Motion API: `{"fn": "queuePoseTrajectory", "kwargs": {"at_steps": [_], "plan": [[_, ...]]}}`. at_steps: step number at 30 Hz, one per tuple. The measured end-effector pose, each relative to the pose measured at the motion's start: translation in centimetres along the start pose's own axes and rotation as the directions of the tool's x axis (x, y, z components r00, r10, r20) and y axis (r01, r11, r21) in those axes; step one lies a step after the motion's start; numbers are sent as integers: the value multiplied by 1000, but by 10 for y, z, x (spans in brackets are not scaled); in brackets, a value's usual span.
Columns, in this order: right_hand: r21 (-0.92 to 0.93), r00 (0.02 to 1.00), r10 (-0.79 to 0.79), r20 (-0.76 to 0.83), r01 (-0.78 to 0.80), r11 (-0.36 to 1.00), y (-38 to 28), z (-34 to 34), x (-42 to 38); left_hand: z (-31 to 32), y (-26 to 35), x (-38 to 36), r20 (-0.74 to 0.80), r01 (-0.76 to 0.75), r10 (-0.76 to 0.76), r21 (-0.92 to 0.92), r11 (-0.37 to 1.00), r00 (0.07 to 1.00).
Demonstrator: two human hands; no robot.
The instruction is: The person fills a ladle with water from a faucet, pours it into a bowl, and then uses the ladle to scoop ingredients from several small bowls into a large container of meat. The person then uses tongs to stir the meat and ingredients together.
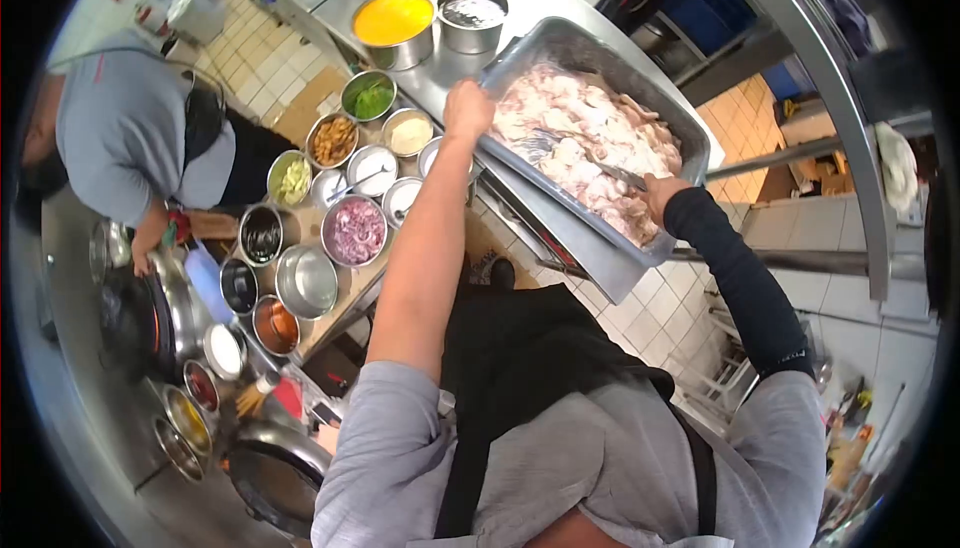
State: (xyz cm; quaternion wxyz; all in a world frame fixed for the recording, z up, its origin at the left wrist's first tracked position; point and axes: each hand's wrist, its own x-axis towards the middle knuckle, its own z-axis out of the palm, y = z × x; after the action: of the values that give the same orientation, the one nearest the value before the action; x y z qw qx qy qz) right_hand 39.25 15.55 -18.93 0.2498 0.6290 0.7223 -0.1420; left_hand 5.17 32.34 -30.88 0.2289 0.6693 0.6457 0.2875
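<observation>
Left hand (467, 108) clenched on tray (560, 48) rim, right hand (662, 193) grasping tongs (615, 173); raw meat (580, 143) mostly unremoved, tray near full.

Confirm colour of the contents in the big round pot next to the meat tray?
Bright yellow-orange, in the big round pot; head view shows it clearly.

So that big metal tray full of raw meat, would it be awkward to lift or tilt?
Probably heavy: the metal tray is piled with raw meat. The load looks wet and loose, so it would likely slide toward the low side when tilted. The left hand grips one rim while the right hand is at the other side, which suggests it needs steadying.
</observation>
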Motion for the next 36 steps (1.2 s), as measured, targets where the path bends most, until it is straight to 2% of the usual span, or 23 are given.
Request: {"fn": "queuePoseTrajectory", "kwargs": {"at_steps": [3,6,7,10,14,16,17,20,23,26,28,30,32,34,36], "plan": [[-30,1000,7,14,-6,1000,30,2,-40,-12,6,-2,95,119,-114,-48,992,989],[-130,999,28,17,-26,991,-4,-74,-87,-17,-3,3,193,92,-69,-113,989,979],[-107,999,38,21,-35,994,-16,-90,-90,-19,-4,4,222,96,-74,-92,991,972],[-160,995,-95,-27,89,983,-51,-92,-57,-14,-3,6,211,72,-49,-107,992,976],[-137,936,-320,-146,302,944,-103,-72,34,-13,-10,12,285,84,-51,-105,991,957],[-147,942,-296,-156,274,950,-119,-52,79,-16,-11,10,275,64,-31,-112,992,961],[-6,994,-68,-81,67,998,-123,-37,108,-19,-10,11,278,63,-27,-122,991,960],[-59,988,-53,-143,45,997,-102,-47,113,-19,-13,4,289,52,-2,-165,985,957],[-57,995,49,-91,-55,997,-73,-44,111,-16,-17,6,257,47,6,-202,978,967],[37,968,236,-86,-234,972,-35,-21,77,-18,-15,1,284,76,-20,-189,979,959],[61,962,251,-108,-246,967,-7,-1,25,-21,-16,3,309,63,0,-194,979,951],[-22,934,357,-13,-358,934,7,8,-26,-19,-18,6,274,23,36,-209,978,961],[-55,969,245,31,-243,968,18,-15,-75,-10,-21,3,258,-11,66,-209,978,964],[-45,958,282,60,-280,959,8,-60,-114,-6,-22,5,223,-34,76,-187,982,972],[-63,969,231,92,-225,972,16,-53,-124,-18,-5,-1,275,1,47,-173,985,960]]}}
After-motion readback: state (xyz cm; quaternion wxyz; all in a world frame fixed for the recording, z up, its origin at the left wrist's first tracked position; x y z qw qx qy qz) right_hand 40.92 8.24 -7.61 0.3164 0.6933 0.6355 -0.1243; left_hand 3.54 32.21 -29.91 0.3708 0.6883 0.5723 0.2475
